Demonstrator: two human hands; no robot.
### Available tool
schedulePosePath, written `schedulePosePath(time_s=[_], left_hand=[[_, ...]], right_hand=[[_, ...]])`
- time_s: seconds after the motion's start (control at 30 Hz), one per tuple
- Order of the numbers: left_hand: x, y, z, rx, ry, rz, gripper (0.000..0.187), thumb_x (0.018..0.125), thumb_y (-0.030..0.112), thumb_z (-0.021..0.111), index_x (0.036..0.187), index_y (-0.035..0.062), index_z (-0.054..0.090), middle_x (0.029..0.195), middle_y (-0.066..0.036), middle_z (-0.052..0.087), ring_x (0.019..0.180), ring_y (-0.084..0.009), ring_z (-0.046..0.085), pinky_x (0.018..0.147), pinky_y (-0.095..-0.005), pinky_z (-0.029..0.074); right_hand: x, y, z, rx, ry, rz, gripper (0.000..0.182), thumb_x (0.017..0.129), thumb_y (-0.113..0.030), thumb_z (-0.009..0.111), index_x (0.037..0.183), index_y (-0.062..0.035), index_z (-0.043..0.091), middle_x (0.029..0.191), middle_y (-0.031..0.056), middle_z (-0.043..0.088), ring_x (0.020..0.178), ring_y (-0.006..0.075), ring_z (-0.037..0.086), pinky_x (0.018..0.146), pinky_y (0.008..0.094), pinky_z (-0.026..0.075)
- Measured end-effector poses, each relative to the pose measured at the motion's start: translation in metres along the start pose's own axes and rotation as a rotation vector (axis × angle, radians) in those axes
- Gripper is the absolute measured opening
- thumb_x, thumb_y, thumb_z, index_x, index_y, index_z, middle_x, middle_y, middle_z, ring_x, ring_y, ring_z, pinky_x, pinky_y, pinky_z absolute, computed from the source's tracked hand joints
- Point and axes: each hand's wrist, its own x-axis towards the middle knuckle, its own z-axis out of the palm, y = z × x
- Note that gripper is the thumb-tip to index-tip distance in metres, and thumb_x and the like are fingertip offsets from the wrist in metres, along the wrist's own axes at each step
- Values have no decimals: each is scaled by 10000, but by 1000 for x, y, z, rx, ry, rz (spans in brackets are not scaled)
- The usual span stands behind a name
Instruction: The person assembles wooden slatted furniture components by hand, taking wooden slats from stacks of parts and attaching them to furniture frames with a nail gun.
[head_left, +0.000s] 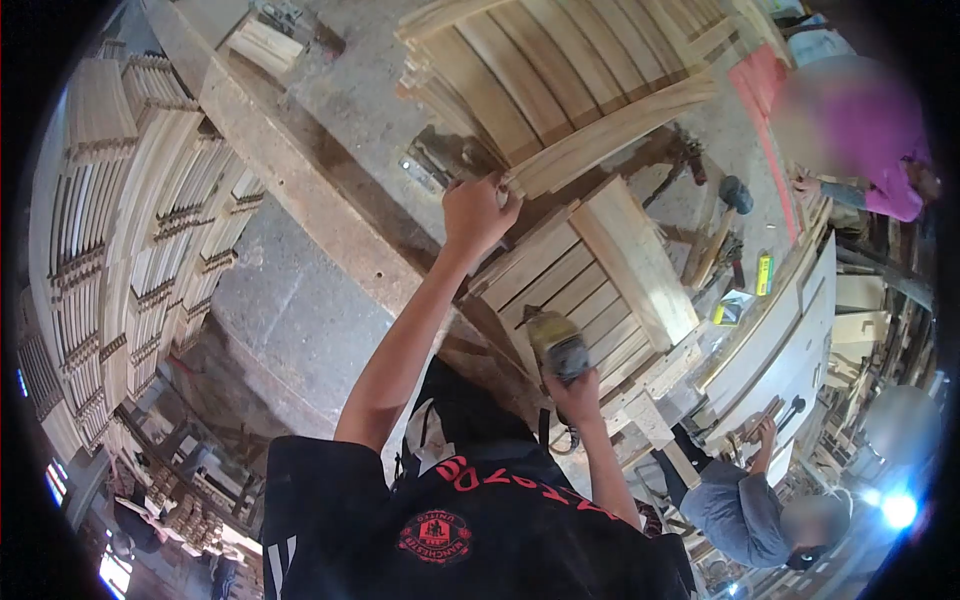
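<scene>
Power tool: a compact hand-held machine (558,345) is showing a worn yellowish body, with a dark grey rounded end toward the wearer; finer details are blurring.
Tool's place: it is sitting over the near part of the slatted panel (568,278), the landmark here.
Right grip: the right hand (575,397) is clamping around the tool's dark end, just on the wearer's side of the panel.
Panel's look: pale brown wooden slats are lying side by side, with dark narrow gaps showing between them.
Plank: a broad, pale plank (637,265) is lying across the panel's right end.
Left grip: the left hand (482,212) is curling its fingers beyond the panel's left side, by the corner of a larger slatted stack (570,75); whether they are closing on anything, I cannot tell.
Larger stack: it is standing beyond the panel, its curved slats varying from light to warm brown.
Right of panel: a dark-headed mallet (735,194) and two yellow-marked boxes, one upright (765,275) and one tilting (732,308), are resting near the plank.
Left of panel: a long timber beam (290,170) is running diagonally; well beyond it, tall piles of wooden pieces (140,200) are standing.
Co-workers: a person in purple (890,130) is appearing beyond the panel to the right, and a person in grey (735,510) is bending on its near right.
</scene>
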Motion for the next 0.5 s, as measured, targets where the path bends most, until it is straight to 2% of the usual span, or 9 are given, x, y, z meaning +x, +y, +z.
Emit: schedulePosePath(time_s=[0.1, 0.2, 0.3, 0.4, 0.5], left_hand=[[1, 0, 1, -38, -18, -53, 204, 762, 269, 672, 847, 83, 670, 593, -75, 612, 596, -291, 621, 747, -416, 476], [2, 2, -1, -63, -2, -55, 189, 781, 261, 651, 865, 93, 676, 636, -84, 649, 623, -288, 641, 754, -408, 472], [2, 0, 1, -81, 33, -48, 176, 790, 258, 648, 852, 95, 673, 622, -80, 642, 619, -291, 637, 724, -407, 473], [2, -1, 4, -96, 65, -52, 166, 788, 251, 649, 837, 94, 672, 617, -80, 641, 619, -291, 637, 709, -409, 476], [1, -1, 5, -94, 104, -36, 155, 778, 239, 651, 819, 90, 666, 608, -83, 636, 617, -292, 637, 699, -412, 477]], right_hand=[[-9, -11, 29, -87, -144, 66, 501, 678, -224, 739, 1095, 22, 611, 773, 239, 659, 710, 378, 666, 661, 450, 535], [2, -53, 37, -268, -280, 212, 633, 706, -208, 745, 1254, -13, 494, 913, 236, 658, 856, 428, 635, 733, 484, 522], [11, -67, 40, -206, -280, 166, 680, 709, -227, 747, 1287, -25, 452, 969, 253, 642, 886, 432, 625, 743, 505, 520], [17, -70, 39, -206, -306, 223, 637, 715, -231, 744, 1255, -26, 475, 969, 253, 641, 887, 437, 621, 739, 505, 517], [11, -64, 36, -223, -315, 227, 619, 721, -248, 736, 1238, -24, 482, 900, 254, 651, 842, 442, 626, 721, 512, 514]])
